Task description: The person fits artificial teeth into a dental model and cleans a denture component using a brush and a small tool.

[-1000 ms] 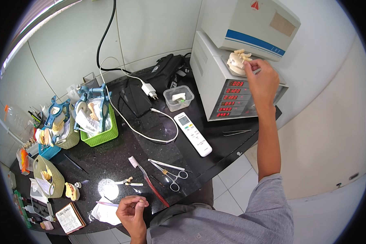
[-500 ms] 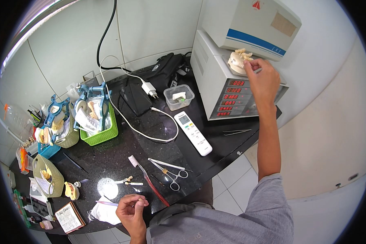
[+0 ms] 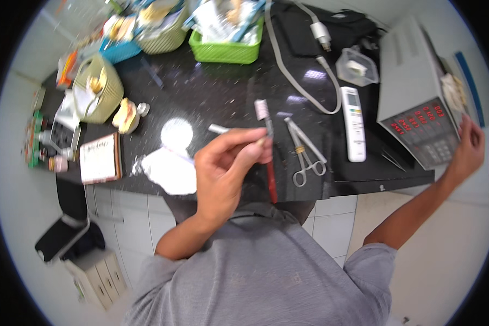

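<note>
My left hand [image 3: 223,174] is raised over the front of the bench, thumb and forefinger pinching a small yellowish, tooth-like piece [image 3: 261,142]. Far to the right, my right hand [image 3: 467,151] is by the dental cast [image 3: 453,93] on top of the grey machine [image 3: 413,81]. Its fingers are curled together with the tips just below the cast; anything between them is too small and blurred to make out. Beneath and beside my left hand lie a red-handled toothbrush [image 3: 271,179], scissor-like clamping forceps [image 3: 305,163] and a white slim stick [image 3: 307,140].
A white remote control [image 3: 354,125], a clear plastic box [image 3: 357,68] and tweezers [image 3: 394,161] lie toward the right. White tissue [image 3: 168,171], a notebook [image 3: 99,158] and another dental cast [image 3: 126,116] are at the left. Baskets, one green [image 3: 223,52], line the back.
The view has swung down and to the left. My left hand has risen from the bench's front edge, still pinching. My right hand now sits just below the cast rather than against its side.
</note>
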A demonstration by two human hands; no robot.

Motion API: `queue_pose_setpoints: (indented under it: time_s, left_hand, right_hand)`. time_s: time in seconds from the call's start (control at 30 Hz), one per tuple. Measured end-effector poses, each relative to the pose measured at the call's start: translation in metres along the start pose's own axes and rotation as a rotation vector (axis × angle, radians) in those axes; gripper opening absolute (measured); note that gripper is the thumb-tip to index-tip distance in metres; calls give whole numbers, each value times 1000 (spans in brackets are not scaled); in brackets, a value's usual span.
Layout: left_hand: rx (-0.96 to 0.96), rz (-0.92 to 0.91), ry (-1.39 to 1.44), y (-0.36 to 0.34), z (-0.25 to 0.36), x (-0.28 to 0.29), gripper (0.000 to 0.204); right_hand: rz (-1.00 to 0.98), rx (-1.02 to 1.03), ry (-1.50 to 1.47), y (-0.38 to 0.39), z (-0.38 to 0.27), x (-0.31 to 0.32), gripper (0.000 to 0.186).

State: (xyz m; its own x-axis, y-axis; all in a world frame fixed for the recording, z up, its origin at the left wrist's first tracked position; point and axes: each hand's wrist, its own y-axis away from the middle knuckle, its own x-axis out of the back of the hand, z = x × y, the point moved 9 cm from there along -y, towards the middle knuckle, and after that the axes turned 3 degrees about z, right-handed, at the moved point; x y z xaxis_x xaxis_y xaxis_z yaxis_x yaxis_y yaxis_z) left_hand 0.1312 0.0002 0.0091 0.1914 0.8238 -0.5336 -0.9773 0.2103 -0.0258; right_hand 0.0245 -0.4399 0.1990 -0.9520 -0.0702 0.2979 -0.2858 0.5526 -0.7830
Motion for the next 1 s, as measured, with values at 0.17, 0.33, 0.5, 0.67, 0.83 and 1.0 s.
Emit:
queue_pose_setpoints:
  time_s: [0.17,0.33,0.5,0.67,0.83,1.0]
  left_hand:
    - [-15,40,32,7,4,13,22]
    - [-16,60,52,14,1,23,15]
    - [-36,65,108,22,1,36,11]
    - [4,105,115,26,0,51,13]
    - [21,105,81,27,3,59,14]
    - [-5,66,83,25,6,64,16]
  right_hand:
    - [-232,-179,-445,100,-60,-49,21]
    - [-643,-387,-819,214,-119,-111,15]
    - [-955,-449,-1049,286,-161,-143,15]
    - [-1054,-594,-1083,312,-189,-151,17]
    - [-1057,-638,-1074,317,-205,-155,17]
    - [-1066,-549,-1089,316,-214,-158,18]
